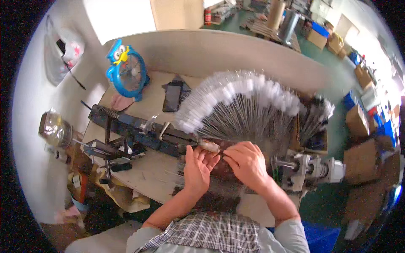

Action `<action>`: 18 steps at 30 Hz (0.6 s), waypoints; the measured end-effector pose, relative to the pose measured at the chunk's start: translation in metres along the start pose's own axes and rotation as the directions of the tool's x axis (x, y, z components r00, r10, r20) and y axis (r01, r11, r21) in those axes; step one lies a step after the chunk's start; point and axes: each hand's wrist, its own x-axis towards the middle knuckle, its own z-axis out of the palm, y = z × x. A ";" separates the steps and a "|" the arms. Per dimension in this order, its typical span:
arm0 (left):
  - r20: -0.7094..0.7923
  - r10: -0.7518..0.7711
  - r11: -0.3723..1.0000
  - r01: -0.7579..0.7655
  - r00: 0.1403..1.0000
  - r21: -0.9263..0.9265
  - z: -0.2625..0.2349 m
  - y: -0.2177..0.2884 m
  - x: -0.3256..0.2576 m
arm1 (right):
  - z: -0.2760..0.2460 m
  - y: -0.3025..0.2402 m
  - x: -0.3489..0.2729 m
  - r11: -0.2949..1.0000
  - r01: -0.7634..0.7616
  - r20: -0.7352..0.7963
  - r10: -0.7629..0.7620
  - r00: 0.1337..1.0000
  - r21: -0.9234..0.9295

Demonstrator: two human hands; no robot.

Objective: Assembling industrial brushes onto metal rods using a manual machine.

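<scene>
My left hand is palm up in the middle of the bench, with its thumb raised and its fingers loosely apart. Just above those fingers is a pale, rounded nozzle-like piece at the end of a long dark bench fixture. To its right my right hand is closed in a pinch, fingertips close to the pale piece. Whatever lies between them is too small to make out. Behind both hands spreads a large fan of thin metal wires with blurred white tips.
A blue cartoon-bird fan and a dark phone-like slab stand farther back. A metal clamp-like machine sits at the right. Beside the wires is a cardboard box holding more. A glass jar sticks out left.
</scene>
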 end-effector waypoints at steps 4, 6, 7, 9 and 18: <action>-0.039 0.007 0.983 0.000 0.999 0.185 -0.014 0.003 -0.008 | -0.004 -0.005 -0.007 0.987 0.029 -0.101 -0.013 0.995 0.158; -0.007 0.061 0.966 -0.058 0.998 0.252 -0.014 -0.002 -0.025 | -0.012 0.006 -0.023 0.974 0.033 -0.135 -0.002 0.991 0.226; -0.006 0.045 0.966 -0.042 0.999 0.254 -0.022 0.003 -0.025 | -0.012 0.012 -0.032 0.975 0.016 -0.133 0.014 0.991 0.223; -0.183 0.016 0.911 0.061 0.983 0.408 -0.049 0.017 -0.025 | -0.009 0.022 -0.054 0.971 -0.054 -0.026 0.061 0.998 0.234; -0.609 0.440 0.886 -0.429 0.660 0.175 -0.305 0.161 -0.065 | 0.035 0.044 -0.129 0.949 -0.315 0.375 0.299 0.878 -0.018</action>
